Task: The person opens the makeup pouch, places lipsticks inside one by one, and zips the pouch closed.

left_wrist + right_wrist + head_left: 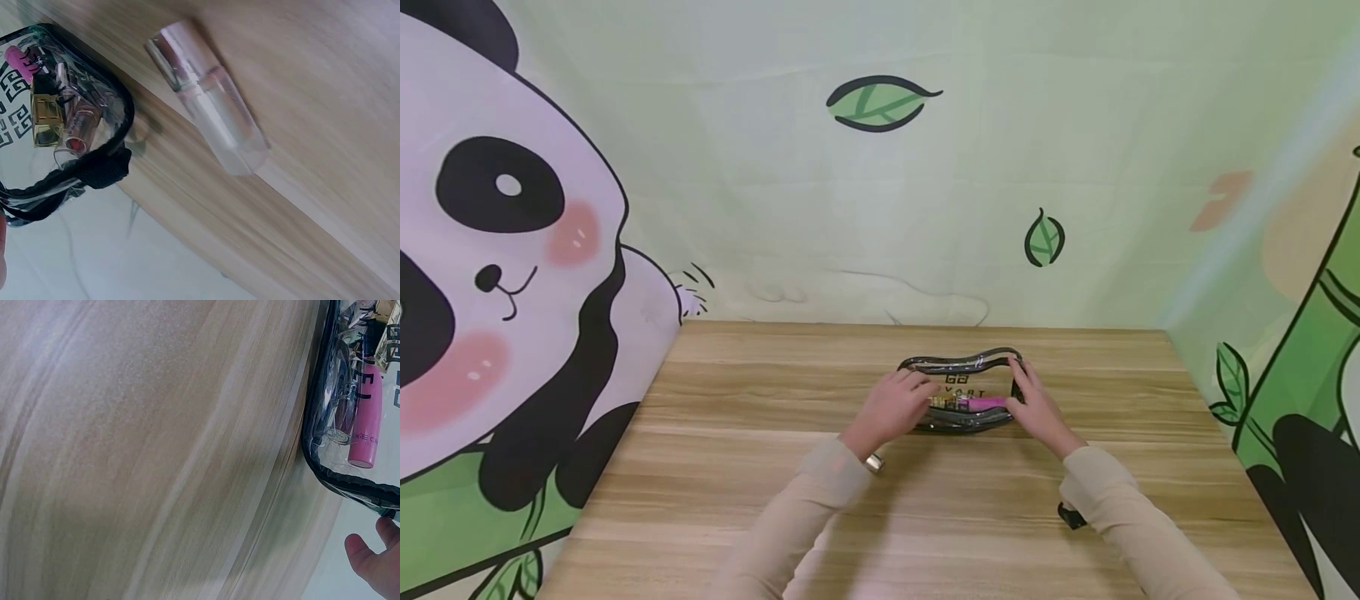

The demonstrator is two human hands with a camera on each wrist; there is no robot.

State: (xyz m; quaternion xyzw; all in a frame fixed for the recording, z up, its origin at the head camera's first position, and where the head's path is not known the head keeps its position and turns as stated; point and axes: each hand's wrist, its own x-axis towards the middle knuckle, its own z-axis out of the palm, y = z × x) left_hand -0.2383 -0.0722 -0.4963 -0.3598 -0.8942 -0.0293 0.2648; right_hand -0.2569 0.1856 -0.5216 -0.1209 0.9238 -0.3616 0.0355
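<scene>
A clear pouch (pixel 972 363) with black trim and dark lettering is at the far middle of the table. My left hand (pixel 891 408) holds its left end, fingers over the front. At the other end, my right hand (pixel 1039 407) grips the corner, with the fingers on the upper edge and the thumb lower down. Inside the pouch show a pink tube (pixel 365 419), a small gold-coloured item (pixel 47 119) and a clear tube with a red tip (pixel 80 131). Near my left wrist a frosted bottle (pixel 219 115) with a shiny cap lies on its side.
The wood-grain table (pixel 700 500) ends at the back against a pale green wall cloth (pixel 760 167) printed with pandas and leaves. A small black object (pixel 1071 517) shows under my right sleeve.
</scene>
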